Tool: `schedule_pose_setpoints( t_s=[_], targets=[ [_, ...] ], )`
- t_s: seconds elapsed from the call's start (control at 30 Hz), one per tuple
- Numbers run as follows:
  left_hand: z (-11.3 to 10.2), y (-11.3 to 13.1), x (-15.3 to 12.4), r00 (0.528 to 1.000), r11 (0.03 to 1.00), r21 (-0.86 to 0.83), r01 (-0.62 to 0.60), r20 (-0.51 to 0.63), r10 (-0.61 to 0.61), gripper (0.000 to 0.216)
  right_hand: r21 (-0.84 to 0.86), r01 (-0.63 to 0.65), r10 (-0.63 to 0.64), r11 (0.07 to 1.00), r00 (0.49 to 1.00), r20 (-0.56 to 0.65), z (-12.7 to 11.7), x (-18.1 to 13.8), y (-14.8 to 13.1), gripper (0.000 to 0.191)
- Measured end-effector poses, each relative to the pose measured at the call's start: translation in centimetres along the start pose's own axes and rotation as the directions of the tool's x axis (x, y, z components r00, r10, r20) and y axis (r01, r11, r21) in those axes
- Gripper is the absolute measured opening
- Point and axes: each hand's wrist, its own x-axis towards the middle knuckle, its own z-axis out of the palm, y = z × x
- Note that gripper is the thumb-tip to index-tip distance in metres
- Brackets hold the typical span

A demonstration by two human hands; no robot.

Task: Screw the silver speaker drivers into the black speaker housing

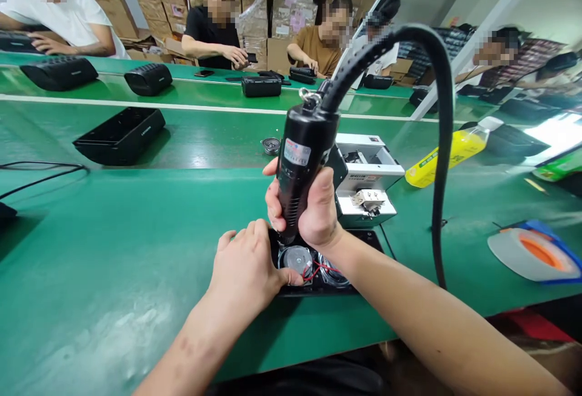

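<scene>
A black electric screwdriver (296,187) is wrapped in my right hand (321,214), upright with its lower end down at the far left part of a black speaker panel (364,241). Where the bit meets the panel is hard to see. My left hand (248,259) grips the panel's left end, its thumb lying over the inside edge. Two round speaker drivers are set in the panel; the left driver (297,259) shows a grey magnet, while the right driver (334,275) is partly covered by my right wrist. Thin red wires (316,270) run between them.
Behind the panel stands a white and black screw feeder (368,184). A loose driver (271,145) and a black speaker housing (120,135) lie farther back. At right are a yellow-labelled bottle (448,153) and a tape roll (530,253). The screwdriver's thick cable (445,141) arches rightward. Several co-workers sit opposite.
</scene>
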Motion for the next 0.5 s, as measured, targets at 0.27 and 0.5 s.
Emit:
schedule_pose_setpoints(
  t_s=[0.27,0.5],
  targets=[
    [0.0,0.1,-0.1,1.0,1.0,0.008,-0.006,-0.003,0.006,0.074,0.004,0.021,-0.021,1.0,1.0,0.009,0.0,-0.1,0.4,0.07],
    [0.4,-0.2,0.0,1.0,0.997,-0.076,-0.002,-0.007,0.002,0.074,0.039,0.016,-0.017,0.999,1.0,0.019,-0.4,-0.2,1.1,0.067]
  ],
)
